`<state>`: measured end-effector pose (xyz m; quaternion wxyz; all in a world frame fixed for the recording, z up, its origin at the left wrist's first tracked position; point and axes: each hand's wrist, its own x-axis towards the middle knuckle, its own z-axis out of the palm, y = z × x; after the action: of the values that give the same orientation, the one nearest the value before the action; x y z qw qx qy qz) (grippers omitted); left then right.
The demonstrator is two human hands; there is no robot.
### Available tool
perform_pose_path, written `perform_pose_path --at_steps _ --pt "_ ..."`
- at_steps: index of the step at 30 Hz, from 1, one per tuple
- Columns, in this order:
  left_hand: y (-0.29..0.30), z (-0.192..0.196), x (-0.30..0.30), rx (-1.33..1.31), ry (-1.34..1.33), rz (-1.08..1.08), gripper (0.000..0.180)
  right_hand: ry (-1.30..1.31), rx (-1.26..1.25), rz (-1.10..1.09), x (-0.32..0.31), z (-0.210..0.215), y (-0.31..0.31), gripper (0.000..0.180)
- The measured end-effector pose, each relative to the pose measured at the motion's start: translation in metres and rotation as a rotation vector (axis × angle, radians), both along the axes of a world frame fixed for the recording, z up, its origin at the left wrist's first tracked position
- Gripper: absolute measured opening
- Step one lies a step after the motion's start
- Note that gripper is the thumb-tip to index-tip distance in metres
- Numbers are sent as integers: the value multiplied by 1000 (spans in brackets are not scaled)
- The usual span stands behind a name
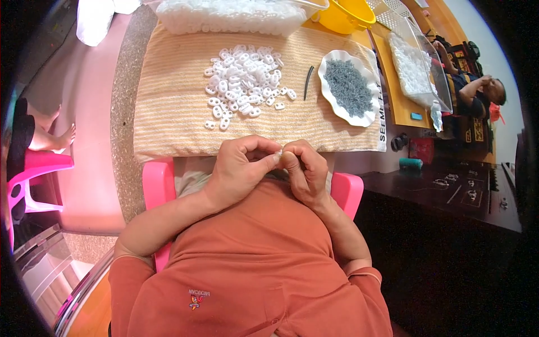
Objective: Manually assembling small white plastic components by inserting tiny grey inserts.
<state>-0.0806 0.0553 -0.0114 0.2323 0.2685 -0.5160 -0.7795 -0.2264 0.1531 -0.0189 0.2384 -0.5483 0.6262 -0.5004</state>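
Note:
My left hand (pixel 241 167) and my right hand (pixel 306 170) meet in front of my body, just off the near edge of the striped towel (pixel 174 106). Their thumbs and fingertips pinch a small white plastic piece (pixel 279 152), mostly hidden between them. Beyond my hands lies a heap of white oval plastic pieces with two holes (pixel 241 78), a few of them scattered at its right side. A thin dark tube (pixel 308 83) rests to the right of the heap. Farther right, a white scalloped dish (pixel 359 121) holds many small grey pieces (pixel 348 87).
A clear bin of white pieces (pixel 230 17) and a yellow basin (pixel 345 16) stand at the far edge. Another clear bin (pixel 412 67) is at the right, with a person (pixel 477 92) beyond. A pink stool (pixel 39 163) stands left, near someone's bare foot (pixel 67 136).

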Motion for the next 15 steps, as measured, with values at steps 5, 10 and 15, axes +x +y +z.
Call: perform_pose_path --at_steps 5,10,15 --pt "1 1 0 -26 5 0 13 27 -15 1 1 -1 -2 9" --pt "0 0 1 -109 -31 -28 12 -34 31 39 -1 -1 0 11" --pt "-1 -1 -1 -9 35 -30 12 -327 79 32 -1 -3 2 16"
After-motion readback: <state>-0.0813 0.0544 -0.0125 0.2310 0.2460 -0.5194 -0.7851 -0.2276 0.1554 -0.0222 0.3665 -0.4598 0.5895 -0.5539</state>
